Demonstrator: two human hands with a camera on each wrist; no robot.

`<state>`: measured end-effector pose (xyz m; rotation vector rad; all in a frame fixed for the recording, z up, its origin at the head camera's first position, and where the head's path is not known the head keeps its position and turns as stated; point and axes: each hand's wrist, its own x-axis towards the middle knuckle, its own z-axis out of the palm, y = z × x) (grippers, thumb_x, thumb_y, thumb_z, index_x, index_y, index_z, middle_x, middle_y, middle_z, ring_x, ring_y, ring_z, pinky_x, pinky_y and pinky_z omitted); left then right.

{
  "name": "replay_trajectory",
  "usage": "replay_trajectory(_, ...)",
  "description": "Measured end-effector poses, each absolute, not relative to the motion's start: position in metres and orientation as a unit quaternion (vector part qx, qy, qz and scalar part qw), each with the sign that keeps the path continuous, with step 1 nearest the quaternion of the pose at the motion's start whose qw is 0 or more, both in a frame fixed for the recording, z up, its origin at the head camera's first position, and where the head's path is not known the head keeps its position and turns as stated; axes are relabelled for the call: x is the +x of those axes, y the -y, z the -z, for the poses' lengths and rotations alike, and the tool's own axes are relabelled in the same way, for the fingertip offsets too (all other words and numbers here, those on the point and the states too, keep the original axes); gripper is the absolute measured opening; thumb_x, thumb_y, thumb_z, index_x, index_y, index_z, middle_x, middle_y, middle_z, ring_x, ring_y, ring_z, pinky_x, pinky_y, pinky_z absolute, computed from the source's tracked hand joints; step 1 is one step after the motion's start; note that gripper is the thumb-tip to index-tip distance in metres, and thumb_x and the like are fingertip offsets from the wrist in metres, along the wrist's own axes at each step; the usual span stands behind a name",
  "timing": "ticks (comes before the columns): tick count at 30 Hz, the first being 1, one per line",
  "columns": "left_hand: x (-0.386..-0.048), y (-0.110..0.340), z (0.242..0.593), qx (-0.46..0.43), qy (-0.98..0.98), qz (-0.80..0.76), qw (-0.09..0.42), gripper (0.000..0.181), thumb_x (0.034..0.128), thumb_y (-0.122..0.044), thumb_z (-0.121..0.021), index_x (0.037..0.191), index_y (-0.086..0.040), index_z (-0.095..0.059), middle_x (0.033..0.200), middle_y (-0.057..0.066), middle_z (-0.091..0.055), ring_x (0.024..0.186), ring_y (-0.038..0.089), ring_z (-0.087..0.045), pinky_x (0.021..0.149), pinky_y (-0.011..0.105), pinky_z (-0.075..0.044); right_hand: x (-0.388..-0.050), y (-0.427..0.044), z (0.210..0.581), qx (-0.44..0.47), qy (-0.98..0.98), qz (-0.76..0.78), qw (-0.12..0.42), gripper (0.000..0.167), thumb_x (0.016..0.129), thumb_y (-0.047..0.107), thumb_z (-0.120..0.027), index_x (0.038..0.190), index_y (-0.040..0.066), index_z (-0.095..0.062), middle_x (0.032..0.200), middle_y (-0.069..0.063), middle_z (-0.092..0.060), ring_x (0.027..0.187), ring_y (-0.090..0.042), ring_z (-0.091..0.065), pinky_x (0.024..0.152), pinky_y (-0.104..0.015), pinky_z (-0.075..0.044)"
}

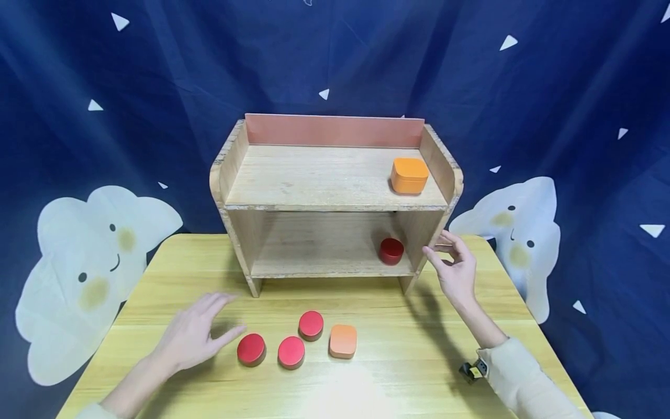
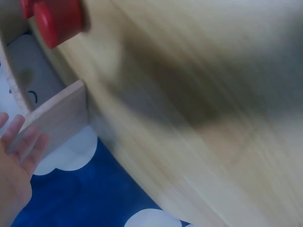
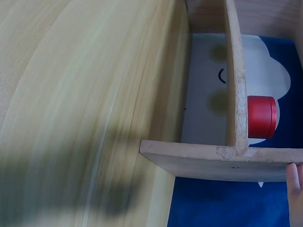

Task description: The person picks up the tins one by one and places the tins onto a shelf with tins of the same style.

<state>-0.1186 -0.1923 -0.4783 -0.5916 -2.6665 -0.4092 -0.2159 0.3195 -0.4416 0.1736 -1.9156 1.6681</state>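
My left hand (image 1: 191, 334) hovers over the table with fingers spread, its thumb close to a red round tin (image 1: 252, 350). Two more red round tins (image 1: 291, 352) (image 1: 311, 325) and an orange rounded-square tin (image 1: 342, 341) lie to the right of it. At the right side panel of a wooden shelf (image 1: 314, 177), my right hand (image 1: 456, 270) has its fingers loosely bent and nothing visible in them. The right wrist view shows fingertips (image 3: 293, 177) at the panel's edge; firm contact is unclear. A red round tin (image 1: 391, 251) stands on the lower board, and an orange square tin (image 1: 410, 176) on the upper board.
The shelf stands at the back of the light wooden table (image 1: 173, 273). Behind it hangs a dark blue curtain (image 1: 324, 58) with white clouds and triangles. The shelf's side panels rise above the upper board.
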Motion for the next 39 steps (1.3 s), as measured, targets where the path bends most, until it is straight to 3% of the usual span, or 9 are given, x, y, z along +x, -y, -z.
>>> replay_trajectory(8,-0.111,0.192,0.499,-0.227,0.955,0.114,0.152,0.07,0.0814,-0.065,-0.08,0.133,-0.02,-0.067,0.125,-0.005,-0.071,0.111,0.017,-0.07,0.074,0.038,-0.06,-0.216,-0.319,0.441,0.067,0.715,-0.629,0.296,0.043,0.085,-0.016,-0.075,0.127,-0.012,-0.064,0.102,0.02,-0.072,0.085,0.006,-0.071,0.064,-0.009,-0.057)
replay_trajectory(14,-0.105,0.19,0.514,-0.241,0.956,0.109,0.129,0.074,0.082,-0.068,-0.078,0.134,-0.017,-0.067,0.127,-0.005,-0.069,0.117,0.019,-0.067,0.099,0.046,-0.058,-0.217,-0.32,0.442,0.067,0.718,-0.627,0.295,0.044,0.086,-0.016,-0.075,0.128,-0.012,-0.064,0.103,0.02,-0.072,0.085,0.006,-0.071,0.063,-0.009,-0.056)
replay_trajectory(18,-0.102,0.189,0.523,-0.248,0.956,0.102,0.122,0.077,0.0802,-0.072,-0.077,0.134,-0.017,-0.068,0.126,-0.004,-0.069,0.119,0.018,-0.065,0.104,0.048,-0.055,-0.217,-0.32,0.442,0.068,0.719,-0.626,0.294,0.045,0.086,-0.016,-0.075,0.129,-0.012,-0.064,0.104,0.02,-0.072,0.085,0.006,-0.07,0.063,-0.009,-0.056)
replay_trajectory(27,-0.099,0.186,0.535,-0.258,0.954,0.095,0.117,0.076,0.0795,-0.073,-0.077,0.131,-0.017,-0.07,0.125,-0.002,-0.07,0.117,0.021,-0.066,0.103,0.049,-0.056,-0.217,-0.32,0.443,0.068,0.721,-0.623,0.297,0.045,0.086,-0.015,-0.075,0.129,-0.011,-0.064,0.104,0.021,-0.072,0.086,0.007,-0.071,0.063,-0.009,-0.055)
replay_trajectory(39,-0.099,0.183,0.54,-0.245,0.96,0.08,0.106,0.071,0.0814,-0.077,-0.073,0.126,-0.022,-0.069,0.117,-0.009,-0.068,0.108,0.011,-0.063,0.094,0.042,-0.06,-0.216,-0.319,0.442,0.065,0.72,-0.625,0.295,0.044,0.086,-0.015,-0.075,0.128,-0.012,-0.064,0.103,0.021,-0.072,0.086,0.007,-0.071,0.063,-0.009,-0.056)
